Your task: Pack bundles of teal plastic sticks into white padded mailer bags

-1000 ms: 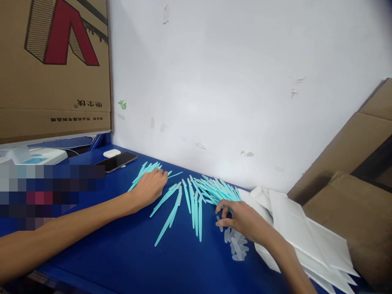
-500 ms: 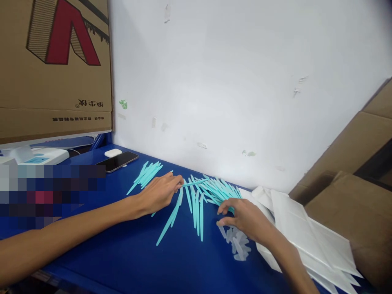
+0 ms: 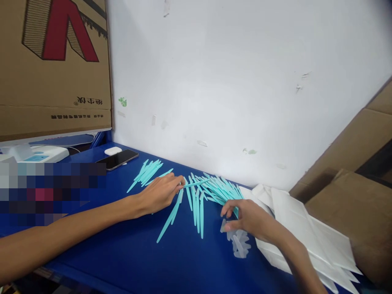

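My left hand (image 3: 167, 188) is closed in a pinch on one thin teal eyebrow razor (image 3: 197, 182), whose far end points right over other razors. My right hand (image 3: 248, 216) hovers with its thumb and fingers apart, at the near edge of a heap of teal razors (image 3: 222, 190). Just under its thumb lies a small pile of translucent caps (image 3: 240, 243), partly hidden by the hand. Several loose razors (image 3: 198, 214) are spread between the hands. Beyond my left hand sits a separate bunch of razors (image 3: 148, 171).
All of this lies on a blue table (image 3: 131, 253) against a white wall (image 3: 208, 81). White bags (image 3: 309, 232) are stacked at right, beside cardboard (image 3: 346, 204). A phone (image 3: 122, 159) and white case (image 3: 113, 151) lie back left, below a large carton (image 3: 61, 85).
My right hand has shifted slightly to the right, its thumb now over the cap at the pile's edge. My left hand keeps the razor in nearly the same place.
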`<state>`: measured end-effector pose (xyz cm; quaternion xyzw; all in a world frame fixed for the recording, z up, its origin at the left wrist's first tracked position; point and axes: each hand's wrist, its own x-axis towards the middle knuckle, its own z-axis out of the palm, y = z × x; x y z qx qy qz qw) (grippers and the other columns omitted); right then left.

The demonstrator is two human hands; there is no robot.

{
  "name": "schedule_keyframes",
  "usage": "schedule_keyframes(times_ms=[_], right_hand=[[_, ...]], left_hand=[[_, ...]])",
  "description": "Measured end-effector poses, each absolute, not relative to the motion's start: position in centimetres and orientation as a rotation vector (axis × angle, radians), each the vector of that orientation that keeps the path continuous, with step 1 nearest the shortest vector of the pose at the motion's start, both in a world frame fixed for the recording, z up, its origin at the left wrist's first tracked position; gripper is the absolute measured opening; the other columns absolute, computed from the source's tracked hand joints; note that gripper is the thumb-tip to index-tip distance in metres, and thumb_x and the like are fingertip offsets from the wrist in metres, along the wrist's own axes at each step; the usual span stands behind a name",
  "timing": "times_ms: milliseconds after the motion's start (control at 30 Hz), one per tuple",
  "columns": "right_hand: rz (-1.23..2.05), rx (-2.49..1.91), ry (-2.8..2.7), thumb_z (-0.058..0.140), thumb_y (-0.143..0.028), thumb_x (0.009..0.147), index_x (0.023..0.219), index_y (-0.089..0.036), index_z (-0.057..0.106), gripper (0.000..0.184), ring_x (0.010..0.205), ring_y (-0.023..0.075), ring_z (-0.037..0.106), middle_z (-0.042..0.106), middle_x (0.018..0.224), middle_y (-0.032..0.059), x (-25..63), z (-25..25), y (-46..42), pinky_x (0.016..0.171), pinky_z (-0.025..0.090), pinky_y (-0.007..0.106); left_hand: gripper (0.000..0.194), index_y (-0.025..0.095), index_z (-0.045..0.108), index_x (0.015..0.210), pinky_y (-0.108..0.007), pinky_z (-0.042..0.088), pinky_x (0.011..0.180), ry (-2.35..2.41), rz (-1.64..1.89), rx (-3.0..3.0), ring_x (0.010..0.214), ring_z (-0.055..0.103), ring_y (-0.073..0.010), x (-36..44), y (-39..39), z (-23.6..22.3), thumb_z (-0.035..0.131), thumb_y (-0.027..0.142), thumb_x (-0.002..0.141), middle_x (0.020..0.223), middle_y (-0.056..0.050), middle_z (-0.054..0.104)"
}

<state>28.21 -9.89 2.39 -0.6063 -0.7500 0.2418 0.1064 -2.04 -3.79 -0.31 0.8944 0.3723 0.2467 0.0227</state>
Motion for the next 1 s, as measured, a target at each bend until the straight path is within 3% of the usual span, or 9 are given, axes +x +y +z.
schedule_keyframes(times_ms=[167, 500, 667, 800, 867, 933, 1000], right_hand=[[0.913, -1.692, -2.204, 0.079, -0.036, 0.071, 0.082, -0.024, 0.074, 0.017, 0.068, 0.0145, 0.06, 0.069, 0.086, 0.0001, 28.2, 1.4, -9.6, 0.056, 0.04, 0.023], [0.545, -1.59, -2.364, 0.073, -0.039, 0.082, 0.079, -0.026, 0.071, 0.014, 0.081, 0.0168, 0.062, 0.066, 0.09, -0.0007, 25.9, 1.1, -9.7, 0.067, 0.04, 0.025], [0.376, -1.519, -2.322, 0.056, -0.04, 0.095, 0.092, -0.027, 0.067, 0.017, 0.074, 0.016, 0.063, 0.07, 0.084, -0.0029, 25.1, 1.2, -9.8, 0.063, 0.04, 0.026], [0.228, -1.431, -2.179, 0.047, -0.038, 0.099, 0.107, -0.031, 0.069, 0.024, 0.087, 0.0199, 0.067, 0.073, 0.103, 0.0001, 24.8, 1.2, -9.6, 0.075, 0.046, 0.031], [0.262, -1.434, -2.052, 0.05, -0.043, 0.098, 0.101, -0.03, 0.072, 0.025, 0.073, 0.0185, 0.067, 0.074, 0.101, 0.0002, 24.7, 1.2, -9.6, 0.072, 0.048, 0.032], [0.382, -1.441, -1.859, 0.057, -0.049, 0.093, 0.092, -0.027, 0.071, 0.026, 0.052, 0.0143, 0.06, 0.075, 0.091, -0.0001, 24.4, 1.4, -9.6, 0.06, 0.047, 0.03], [0.524, -1.394, -1.668, 0.063, -0.052, 0.087, 0.088, -0.023, 0.069, 0.03, 0.042, 0.012, 0.055, 0.074, 0.083, 0.0004, 24.1, 1.5, -9.6, 0.05, 0.043, 0.028]], left_hand=[[0.025, 0.019, 0.055, 0.1, -0.029, 0.034, 0.057, 1.127, 0.756, 2.786, 0.068, 0.051, -0.0171, -2.1, -3.7, -0.5, 0.031, 0.025, 0.102, 0.085, -0.004, 0.058], [0.025, 0.021, 0.054, 0.103, -0.029, 0.033, 0.059, 1.144, 0.691, 2.783, 0.071, 0.051, -0.0181, -1.9, -3.9, -0.6, 0.029, 0.027, 0.102, 0.083, -0.003, 0.056], [0.027, 0.02, 0.053, 0.103, -0.029, 0.033, 0.059, 1.149, 0.674, 2.765, 0.07, 0.051, -0.0179, -2.0, -3.8, -0.7, 0.028, 0.029, 0.103, 0.083, -0.003, 0.056], [0.026, 0.021, 0.053, 0.104, -0.029, 0.035, 0.061, 1.144, 0.678, 2.735, 0.07, 0.051, -0.0176, -1.9, -3.8, -0.7, 0.029, 0.03, 0.103, 0.085, -0.003, 0.056], [0.025, 0.022, 0.053, 0.103, -0.029, 0.035, 0.062, 1.129, 0.679, 2.728, 0.072, 0.051, -0.018, -1.9, -3.9, -0.7, 0.03, 0.03, 0.102, 0.086, -0.003, 0.056], [0.025, 0.022, 0.054, 0.104, -0.029, 0.036, 0.063, 1.101, 0.681, 2.728, 0.074, 0.052, -0.0182, -1.8, -4.0, -0.6, 0.03, 0.031, 0.103, 0.086, -0.003, 0.056], [0.025, 0.022, 0.054, 0.105, -0.029, 0.036, 0.064, 1.072, 0.681, 2.729, 0.075, 0.052, -0.018, -1.7, -4.1, -0.6, 0.03, 0.031, 0.103, 0.088, -0.003, 0.056]])
